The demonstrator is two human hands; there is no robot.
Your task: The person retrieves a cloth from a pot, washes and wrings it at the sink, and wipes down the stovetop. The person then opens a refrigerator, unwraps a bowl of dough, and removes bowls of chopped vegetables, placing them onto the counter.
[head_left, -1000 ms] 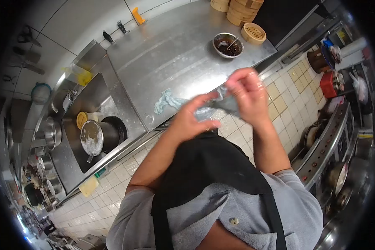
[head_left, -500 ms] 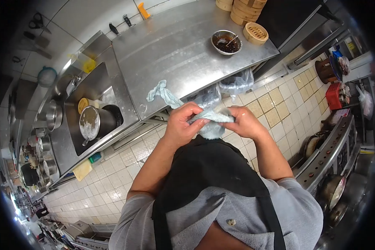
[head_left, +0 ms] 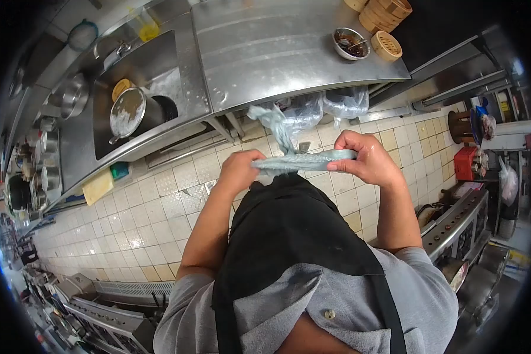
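Observation:
A pale blue-green cloth [head_left: 304, 161] is stretched between my two hands in front of the black apron [head_left: 295, 227]. My left hand [head_left: 239, 170] grips its left end, the fingers curled round it. At the other end my right hand [head_left: 364, 159] pinches the cloth between thumb and fingers. A loose twisted part of the cloth sticks out from the middle toward the counter. Both hands are over the floor, apart from the counter edge.
The steel counter [head_left: 265, 53] carries a metal bowl [head_left: 351, 44] of dark sauce and bamboo steamers [head_left: 385, 16]. To the left, a sink [head_left: 183, 68] holds a pot [head_left: 130, 112]. Plastic bags [head_left: 345, 103] hang under the counter. A stove [head_left: 454, 227] stands at right.
My hands have moved apart, pulling the bunched cloth out into a long strip. The cloth's loose tail has left the counter top. My view has shifted back from the counter.

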